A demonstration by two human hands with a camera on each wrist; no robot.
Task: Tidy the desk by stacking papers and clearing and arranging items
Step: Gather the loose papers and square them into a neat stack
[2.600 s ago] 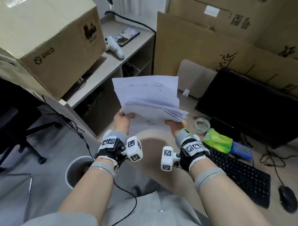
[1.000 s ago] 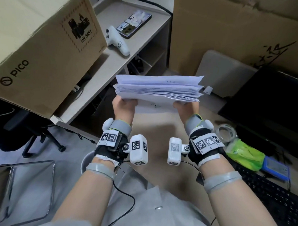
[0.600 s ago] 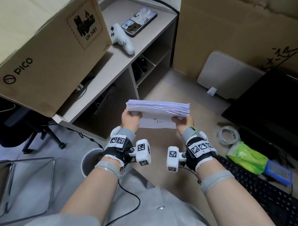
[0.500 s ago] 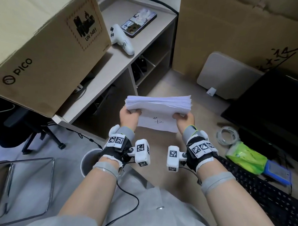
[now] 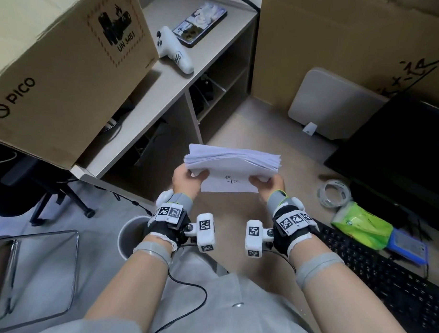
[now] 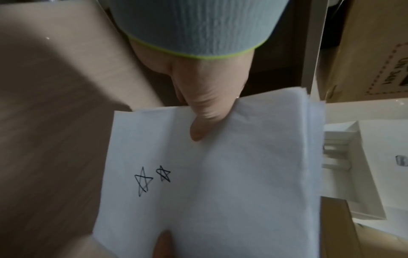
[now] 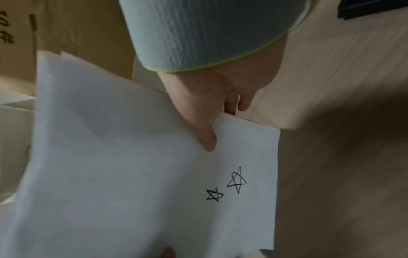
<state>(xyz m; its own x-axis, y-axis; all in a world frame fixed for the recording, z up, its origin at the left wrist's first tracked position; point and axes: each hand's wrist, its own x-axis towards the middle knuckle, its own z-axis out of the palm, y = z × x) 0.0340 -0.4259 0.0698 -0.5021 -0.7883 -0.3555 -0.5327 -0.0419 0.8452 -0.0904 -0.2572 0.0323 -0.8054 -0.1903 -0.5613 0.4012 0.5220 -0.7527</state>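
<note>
Big PICO cardboard box on side shelf, upper left. Flattened cardboard leaning behind wooden desk. Black monitor at right edge, black keyboard lower right. Grey pad propped against cardboard. White bin on floor beside left forearm. Stack of papers held in air above desk, between both hands, edges roughly squared, bottom sheet hanging lower with two pen-drawn stars. Left hand gripping left end of stack, thumb pressed flat on starred sheet, other fingers hidden behind paper. Right hand gripping right end, thumb on sheet, fingers curled behind. White controller and phone on shelf. Green packet, blue device, tape roll near keyboard.
</note>
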